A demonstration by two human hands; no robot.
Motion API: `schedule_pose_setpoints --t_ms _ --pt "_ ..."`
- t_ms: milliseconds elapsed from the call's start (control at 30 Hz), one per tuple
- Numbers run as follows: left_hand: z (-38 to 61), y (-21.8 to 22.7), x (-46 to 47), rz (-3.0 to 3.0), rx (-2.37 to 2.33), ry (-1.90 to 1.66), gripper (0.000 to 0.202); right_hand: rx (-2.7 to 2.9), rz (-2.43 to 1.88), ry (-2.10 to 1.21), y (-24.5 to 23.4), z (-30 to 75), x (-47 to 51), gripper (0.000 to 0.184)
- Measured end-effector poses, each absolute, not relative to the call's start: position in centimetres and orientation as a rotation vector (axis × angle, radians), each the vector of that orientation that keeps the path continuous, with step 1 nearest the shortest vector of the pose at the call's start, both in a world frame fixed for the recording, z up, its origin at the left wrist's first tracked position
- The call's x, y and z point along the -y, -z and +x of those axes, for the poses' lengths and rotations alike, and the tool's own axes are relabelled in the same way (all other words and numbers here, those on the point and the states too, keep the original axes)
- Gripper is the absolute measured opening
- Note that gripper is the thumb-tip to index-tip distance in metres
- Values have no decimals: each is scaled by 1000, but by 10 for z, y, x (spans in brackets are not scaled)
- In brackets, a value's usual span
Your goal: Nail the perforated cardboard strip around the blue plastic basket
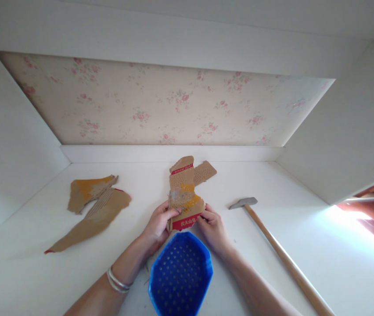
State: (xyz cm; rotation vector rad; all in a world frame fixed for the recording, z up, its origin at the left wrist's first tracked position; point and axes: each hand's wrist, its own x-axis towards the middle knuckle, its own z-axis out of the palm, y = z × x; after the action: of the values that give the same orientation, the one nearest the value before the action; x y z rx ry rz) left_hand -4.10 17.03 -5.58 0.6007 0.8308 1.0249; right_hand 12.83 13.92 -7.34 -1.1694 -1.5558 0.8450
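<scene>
My left hand (160,224) grips the left edge of a torn piece of cardboard (183,180), thumb on its face and the other fingers behind it. The cardboard is dotted with small holes and has red and yellow printed bands. Along its lower right edge my right hand (215,229) pinches it, with the fingertips partly hidden. Just below the cardboard, between my forearms, is a blue plastic basket (211,265) with a perforated bottom. A smaller perforated cardboard strip (206,172) shows behind the held piece, to its right.
A hammer (272,241) with a long wooden handle lies on the white surface (35,272) at right. Two torn cardboard pieces, one with a yellow patch (78,197) and one plain brown (98,224), lie at left. White side panels and a floral-papered back wall (180,109) enclose the surface.
</scene>
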Motion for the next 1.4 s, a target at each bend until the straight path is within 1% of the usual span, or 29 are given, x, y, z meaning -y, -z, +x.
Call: schedule_pose_setpoints --t_ms 333,633,900,1033,1267,1400 --pt "-41 52 -169 581 -846 -987 25 1512 -1145 -862 72 124 -140 23" --pt "-44 49 -170 466 -795 -1003 28 1567 -1156 -868 74 124 -141 27" --pt "-42 48 -166 569 -845 -961 22 1560 -1138 -882 70 125 -137 22" --pt "-43 47 -166 577 -836 -946 25 1559 -1143 -924 76 123 -139 14" --pt "-42 49 -169 563 -857 -942 24 1612 -1115 -985 75 121 -139 19" --pt "-42 50 -169 592 -849 -937 28 1585 -1112 -1032 72 123 -138 20"
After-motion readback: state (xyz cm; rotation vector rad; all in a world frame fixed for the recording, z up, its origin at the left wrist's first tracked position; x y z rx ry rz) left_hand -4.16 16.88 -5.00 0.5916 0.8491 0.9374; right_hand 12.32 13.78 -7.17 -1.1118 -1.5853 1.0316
